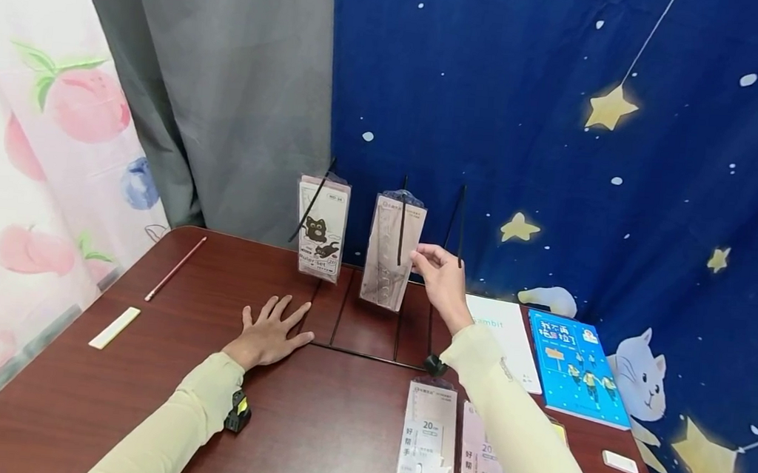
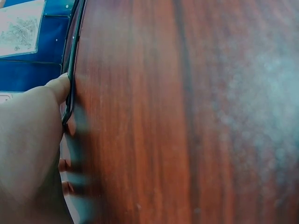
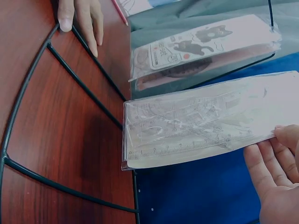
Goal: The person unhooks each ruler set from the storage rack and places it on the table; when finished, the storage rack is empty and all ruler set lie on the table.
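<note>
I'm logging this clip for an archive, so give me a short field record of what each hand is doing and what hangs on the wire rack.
left hand: flat on the table, fingers spread, fingertips at the wire rack base
right hand: fingers on the edge of the clear ruler pack
clear ruler pack: hangs from the middle hook
cat ruler set: hangs from the left hook
right hook: bare
near edge: two more ruler packs lie flat
right side: blue book
</note>
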`<state>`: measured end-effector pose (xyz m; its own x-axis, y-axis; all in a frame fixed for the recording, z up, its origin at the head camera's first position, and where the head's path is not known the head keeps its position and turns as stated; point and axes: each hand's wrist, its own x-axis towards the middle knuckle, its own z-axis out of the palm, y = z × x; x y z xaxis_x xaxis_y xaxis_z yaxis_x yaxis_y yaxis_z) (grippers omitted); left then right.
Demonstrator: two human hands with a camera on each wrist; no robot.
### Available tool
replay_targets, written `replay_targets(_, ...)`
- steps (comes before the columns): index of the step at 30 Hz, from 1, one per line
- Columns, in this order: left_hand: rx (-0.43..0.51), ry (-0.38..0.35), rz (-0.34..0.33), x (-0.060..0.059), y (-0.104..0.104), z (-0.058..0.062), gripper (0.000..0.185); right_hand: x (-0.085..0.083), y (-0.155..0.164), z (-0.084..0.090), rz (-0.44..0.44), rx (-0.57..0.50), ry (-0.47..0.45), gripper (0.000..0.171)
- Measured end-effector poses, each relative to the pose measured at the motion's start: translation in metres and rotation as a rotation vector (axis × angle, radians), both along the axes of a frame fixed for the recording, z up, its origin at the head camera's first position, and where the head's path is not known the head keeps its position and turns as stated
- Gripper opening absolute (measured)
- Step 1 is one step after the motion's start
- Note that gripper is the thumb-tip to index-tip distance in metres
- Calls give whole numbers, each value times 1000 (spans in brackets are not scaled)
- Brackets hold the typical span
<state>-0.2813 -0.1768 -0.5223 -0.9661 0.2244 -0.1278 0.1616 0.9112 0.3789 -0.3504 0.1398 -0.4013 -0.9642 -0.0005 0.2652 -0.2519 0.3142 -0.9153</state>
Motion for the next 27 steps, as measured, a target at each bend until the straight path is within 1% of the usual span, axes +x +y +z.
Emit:
replay_targets(2,-1,-4,2,0,1,2,73,3,1,1,-7,5,-13,22)
replay_targets(5,3,2,2,1,-1,1,73,8,0,1,-5,5,-23,22)
replay_targets(7,15,2,7,1,-3,-1,73,10,-1,1,-2,-4,-23,22)
replay_targets(10,10,7,4,3,-2,2,73,14,0,-1,6,-31,-15,23)
replay_targets(12,4,2,3,4,0,5,72,17,1,-2,2,-27,-14,24)
replay_targets(19,-3,1,4,4,2,4,72,26,5,-3,23,-74,-32,28)
replay_targets(23,-14,5,3,4,2,6,71,33,5,-3,17,-67,-51,27)
replay_targets(27,-27,-6,2,5,2,7,70,41,5,-3,19,-53,-66,26)
